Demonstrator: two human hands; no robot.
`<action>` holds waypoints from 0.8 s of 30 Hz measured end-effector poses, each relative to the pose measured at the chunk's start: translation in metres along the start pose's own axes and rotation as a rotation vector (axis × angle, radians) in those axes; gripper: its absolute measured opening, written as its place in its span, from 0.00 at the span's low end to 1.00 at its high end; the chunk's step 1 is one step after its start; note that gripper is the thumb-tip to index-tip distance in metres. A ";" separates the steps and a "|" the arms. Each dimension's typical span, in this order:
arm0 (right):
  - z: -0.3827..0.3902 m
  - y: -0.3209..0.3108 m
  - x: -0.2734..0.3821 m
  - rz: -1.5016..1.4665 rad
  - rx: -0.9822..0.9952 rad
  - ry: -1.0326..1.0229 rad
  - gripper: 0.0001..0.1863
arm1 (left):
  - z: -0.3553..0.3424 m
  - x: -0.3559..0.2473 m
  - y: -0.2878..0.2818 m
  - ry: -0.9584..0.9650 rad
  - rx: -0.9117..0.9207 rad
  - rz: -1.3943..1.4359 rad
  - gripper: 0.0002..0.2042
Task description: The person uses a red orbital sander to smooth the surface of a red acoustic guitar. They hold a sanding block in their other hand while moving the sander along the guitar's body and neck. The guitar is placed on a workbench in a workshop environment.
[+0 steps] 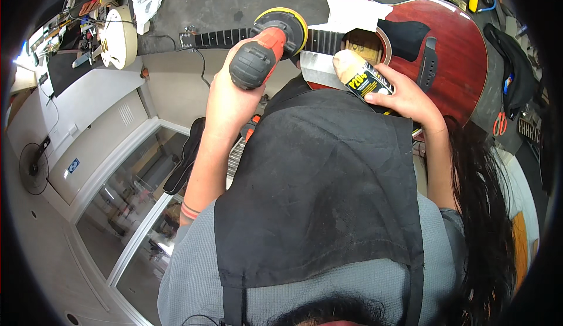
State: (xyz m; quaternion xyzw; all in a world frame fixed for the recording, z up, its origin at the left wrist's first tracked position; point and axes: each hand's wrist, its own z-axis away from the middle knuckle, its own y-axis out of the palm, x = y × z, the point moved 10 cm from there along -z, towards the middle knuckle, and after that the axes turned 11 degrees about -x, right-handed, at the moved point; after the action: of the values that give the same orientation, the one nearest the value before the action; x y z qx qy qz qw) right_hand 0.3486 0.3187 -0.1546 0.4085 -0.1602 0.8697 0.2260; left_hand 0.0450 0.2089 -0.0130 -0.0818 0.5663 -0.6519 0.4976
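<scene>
At upper centre, the left hand (234,94) is gripping an orange polisher (267,50), fingers wrapped tight, its pad hovering over the red acoustic guitar (451,44)'s neck. The right hand (404,97) is closing around a polish bottle (360,73) by the soundhole; a tilting pad risks scuffing the frets, or compound could be spilling inside.

glossy red wood guitar (451,44), matt black cloth apron (328,197)

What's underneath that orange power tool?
Under the orange power tool, held by the left hand, lies the red guitar's dark fretted neck. The pad's yellow-rimmed disc hides the frets beneath it.
</scene>
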 end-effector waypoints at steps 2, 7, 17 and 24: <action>0.000 0.001 0.000 0.002 0.016 0.011 0.39 | 0.004 0.003 -0.001 0.016 -0.014 0.005 0.28; -0.003 0.002 0.004 0.036 0.043 0.035 0.40 | 0.023 0.019 0.001 0.003 0.004 -0.100 0.30; -0.027 0.025 0.032 0.039 0.135 -0.078 0.43 | 0.048 0.082 -0.018 -0.077 0.000 0.427 0.17; -0.038 0.052 0.052 0.217 0.225 -0.191 0.50 | 0.053 0.082 -0.022 -0.297 0.083 0.797 0.10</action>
State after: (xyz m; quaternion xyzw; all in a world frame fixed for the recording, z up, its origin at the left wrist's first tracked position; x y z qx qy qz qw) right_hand 0.2679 0.3063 -0.1426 0.4922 -0.1259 0.8586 0.0677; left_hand 0.0283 0.1103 -0.0138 0.0704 0.4492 -0.4120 0.7897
